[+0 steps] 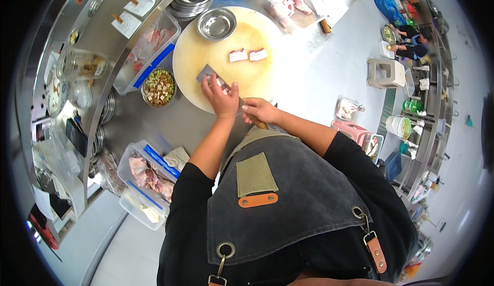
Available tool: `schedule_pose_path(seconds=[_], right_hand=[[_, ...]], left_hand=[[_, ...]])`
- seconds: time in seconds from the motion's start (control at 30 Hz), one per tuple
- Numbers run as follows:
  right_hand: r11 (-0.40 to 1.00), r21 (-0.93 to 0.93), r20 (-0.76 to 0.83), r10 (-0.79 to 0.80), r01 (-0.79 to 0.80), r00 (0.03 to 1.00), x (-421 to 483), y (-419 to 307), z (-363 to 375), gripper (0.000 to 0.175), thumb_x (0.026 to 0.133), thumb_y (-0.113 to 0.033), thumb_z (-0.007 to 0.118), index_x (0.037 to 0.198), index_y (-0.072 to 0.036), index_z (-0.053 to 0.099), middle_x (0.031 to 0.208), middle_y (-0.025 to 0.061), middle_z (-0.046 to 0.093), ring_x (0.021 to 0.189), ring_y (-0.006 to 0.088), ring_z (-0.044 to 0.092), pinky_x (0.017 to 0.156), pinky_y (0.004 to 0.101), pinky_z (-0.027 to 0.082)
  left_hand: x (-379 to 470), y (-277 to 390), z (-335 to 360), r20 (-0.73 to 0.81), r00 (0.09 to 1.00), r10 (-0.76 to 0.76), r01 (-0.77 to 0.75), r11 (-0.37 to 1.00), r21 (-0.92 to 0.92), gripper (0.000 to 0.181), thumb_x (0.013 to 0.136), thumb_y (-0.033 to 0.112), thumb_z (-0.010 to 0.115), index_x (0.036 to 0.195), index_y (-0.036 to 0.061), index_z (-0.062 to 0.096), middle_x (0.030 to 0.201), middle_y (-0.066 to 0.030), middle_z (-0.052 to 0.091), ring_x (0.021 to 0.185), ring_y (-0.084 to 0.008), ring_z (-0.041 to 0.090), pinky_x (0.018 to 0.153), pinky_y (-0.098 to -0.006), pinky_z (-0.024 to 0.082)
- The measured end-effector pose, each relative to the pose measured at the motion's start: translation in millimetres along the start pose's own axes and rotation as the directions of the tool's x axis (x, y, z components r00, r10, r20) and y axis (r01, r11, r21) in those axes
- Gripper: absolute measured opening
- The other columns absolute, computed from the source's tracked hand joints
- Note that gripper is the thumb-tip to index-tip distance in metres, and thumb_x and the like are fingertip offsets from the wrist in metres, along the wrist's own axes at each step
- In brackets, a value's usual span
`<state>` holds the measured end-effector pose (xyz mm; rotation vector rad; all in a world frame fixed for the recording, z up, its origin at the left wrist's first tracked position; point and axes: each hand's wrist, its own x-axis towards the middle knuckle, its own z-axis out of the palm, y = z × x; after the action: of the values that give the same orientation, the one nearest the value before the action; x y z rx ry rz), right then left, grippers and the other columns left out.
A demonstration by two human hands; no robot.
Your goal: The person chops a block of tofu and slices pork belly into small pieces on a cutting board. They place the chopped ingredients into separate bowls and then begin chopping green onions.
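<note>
My right hand grips the wooden handle of a Chinese cleaver, whose broad blade lies flat, low over the near part of a round chopping board. Over the blade, my left hand cups small pale pieces of cut meat between thumb and fingers; its palm side is partly hidden. Two strips of fatty pork lie side by side farther back on the board. At the board's far left rests a steel bowl with nothing seen inside.
Left of the board stand a bowl of diced food and a lidded plastic box of meat. Behind are stacked steel bowls, a tub of raw meat and a wooden handle. Another person works at far right.
</note>
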<state>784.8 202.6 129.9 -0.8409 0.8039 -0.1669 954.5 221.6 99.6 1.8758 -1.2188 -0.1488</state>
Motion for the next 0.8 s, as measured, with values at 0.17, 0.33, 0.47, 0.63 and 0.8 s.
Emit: schedule_pose_path(seconds=[0.17, 0.33, 0.47, 0.63, 0.8], right_hand=[[0.979, -0.128, -0.117, -0.176, 0.161, 0.977, -2.4, -59.3, 23.4, 0.020, 0.110, -0.017, 0.051, 0.121, -0.004, 0.061, 0.088, 0.0021, 0.063, 0.075, 0.0101, 0.062, 0.070, 0.0281, 0.054], [0.931, -0.158, -0.301, -0.362, 0.328, 0.882, -1.8, -120.7, 24.5, 0.025, 0.109, -0.020, 0.054, 0.125, -0.002, 0.060, 0.088, 0.0032, 0.063, 0.073, 0.0106, 0.062, 0.069, 0.0278, 0.053], [0.968, -0.041, -0.464, -0.239, 0.248, 0.853, -23.5, -132.2, -1.4, 0.029, 0.109, -0.023, 0.054, 0.126, -0.001, 0.060, 0.090, 0.0042, 0.062, 0.073, 0.0122, 0.061, 0.069, 0.0286, 0.054], [0.963, -0.006, -0.556, -0.227, 0.269, 0.799, -64.8, -105.7, -56.2, 0.029, 0.109, -0.023, 0.054, 0.127, -0.001, 0.061, 0.087, 0.0026, 0.062, 0.072, 0.0113, 0.061, 0.067, 0.0274, 0.054], [0.989, -0.094, -0.613, -0.150, 0.117, 0.776, -87.8, -70.2, -98.3, 0.029, 0.109, -0.021, 0.052, 0.127, 0.000, 0.060, 0.086, 0.0039, 0.062, 0.070, 0.0119, 0.060, 0.064, 0.0285, 0.053]], left_hand=[[63.7, 20.3, 8.9, -0.133, 0.991, 0.012, -0.058, 0.936, -0.348, 0.056, 0.092, 0.016, 0.070, 0.140, -0.0020, 0.050, 0.154, -0.0278, 0.037, 0.140, -0.0462, 0.039, 0.114, -0.0544, 0.038], [180.8, 17.8, 57.6, -0.224, 0.962, 0.155, -0.233, 0.894, -0.383, 0.024, 0.095, 0.013, 0.064, 0.116, 0.0016, 0.060, 0.133, -0.0219, 0.059, 0.125, -0.0426, 0.054, 0.107, -0.0485, 0.043], [255.3, -30.8, 91.3, 0.449, 0.811, -0.375, 0.563, 0.708, -0.426, 0.035, 0.099, 0.032, 0.069, 0.113, 0.0008, 0.075, 0.099, -0.0128, 0.078, 0.090, -0.0177, 0.072, 0.083, -0.0331, 0.054], [275.2, -41.5, 79.8, 0.205, 0.970, -0.128, 0.204, 0.887, -0.414, 0.029, 0.102, 0.028, 0.064, 0.114, 0.0036, 0.075, 0.105, -0.0143, 0.078, 0.096, -0.0275, 0.074, 0.086, -0.0365, 0.055], [176.2, -8.6, 43.2, 0.313, 0.914, 0.258, -0.194, 0.955, -0.223, 0.010, 0.092, 0.018, 0.069, 0.095, 0.0084, 0.072, 0.094, -0.0140, 0.074, 0.090, -0.0350, 0.071, 0.081, -0.0434, 0.055]])
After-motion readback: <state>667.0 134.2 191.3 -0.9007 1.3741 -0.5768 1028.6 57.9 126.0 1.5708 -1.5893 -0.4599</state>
